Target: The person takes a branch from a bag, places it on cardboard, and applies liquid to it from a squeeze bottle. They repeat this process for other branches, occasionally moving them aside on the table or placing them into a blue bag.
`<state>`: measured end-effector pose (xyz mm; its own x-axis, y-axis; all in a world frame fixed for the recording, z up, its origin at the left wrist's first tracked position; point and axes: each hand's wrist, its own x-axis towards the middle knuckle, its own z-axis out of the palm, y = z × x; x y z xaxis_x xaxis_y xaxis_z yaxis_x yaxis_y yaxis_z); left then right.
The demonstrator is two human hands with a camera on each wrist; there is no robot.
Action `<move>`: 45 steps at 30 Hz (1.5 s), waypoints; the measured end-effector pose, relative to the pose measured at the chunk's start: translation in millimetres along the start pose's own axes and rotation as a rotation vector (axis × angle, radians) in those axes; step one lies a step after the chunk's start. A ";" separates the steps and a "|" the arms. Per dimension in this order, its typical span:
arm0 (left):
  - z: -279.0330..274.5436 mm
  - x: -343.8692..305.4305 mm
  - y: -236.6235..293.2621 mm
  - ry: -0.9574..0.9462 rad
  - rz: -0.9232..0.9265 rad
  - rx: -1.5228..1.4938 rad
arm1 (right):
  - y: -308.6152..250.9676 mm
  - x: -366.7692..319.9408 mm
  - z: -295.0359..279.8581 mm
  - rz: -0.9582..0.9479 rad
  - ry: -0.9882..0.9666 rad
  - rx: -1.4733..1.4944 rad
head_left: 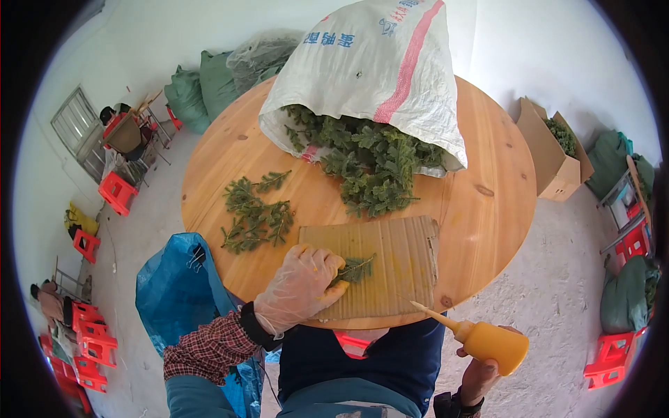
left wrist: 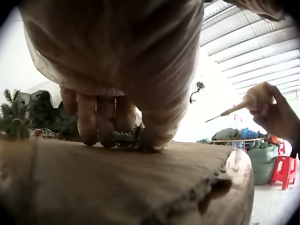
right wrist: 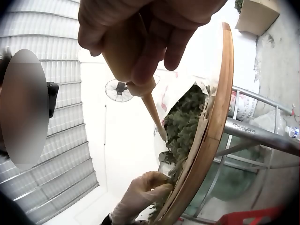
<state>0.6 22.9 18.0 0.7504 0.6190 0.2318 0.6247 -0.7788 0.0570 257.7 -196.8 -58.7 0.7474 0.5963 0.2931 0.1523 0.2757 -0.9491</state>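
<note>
My left hand, in a clear plastic glove, rests over a piece of corrugated cardboard at the table's near edge. Its thumb and fingers pinch the stem end of a small green fir-like sprig, whose tip points right. My bare right hand grips a yellow squeeze bottle off the table's right front edge. The bottle's long thin nozzle slants up toward the cardboard's lower right corner. In the right wrist view, the fingers wrap the bottle.
Several loose sprigs lie left of the cardboard on the round wooden table. Behind it, a white woven sack spills green branches. A blue bag hangs at the left edge. Red stools and a cardboard box stand around.
</note>
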 end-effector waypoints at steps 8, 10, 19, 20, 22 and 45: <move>-31.4 26.2 -66.5 0.286 -0.212 0.328 | 6.3 -0.9 -12.3 0.020 -0.014 0.010; -26.7 33.8 -77.7 0.399 -0.272 0.474 | 6.5 -0.1 -8.3 0.020 0.003 0.027; 0.9 90.2 -47.3 -0.072 -0.267 -0.056 | 4.3 -2.0 -5.7 0.030 -0.014 0.051; 3.1 93.7 -48.0 -0.166 -0.315 -0.128 | 4.7 -1.3 -5.9 0.027 -0.015 0.050; 10.5 96.0 -51.2 -0.165 -0.311 -0.165 | 6.2 -1.1 -5.4 0.038 0.011 0.053; -24.0 86.4 -49.3 0.349 0.036 0.311 | -12.0 2.9 0.4 0.094 -0.008 0.060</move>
<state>29.4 112.3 58.6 0.6884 0.4797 0.5441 0.6749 -0.6985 -0.2381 257.8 -198.2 -46.4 0.7515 0.6273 0.2042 0.0428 0.2625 -0.9640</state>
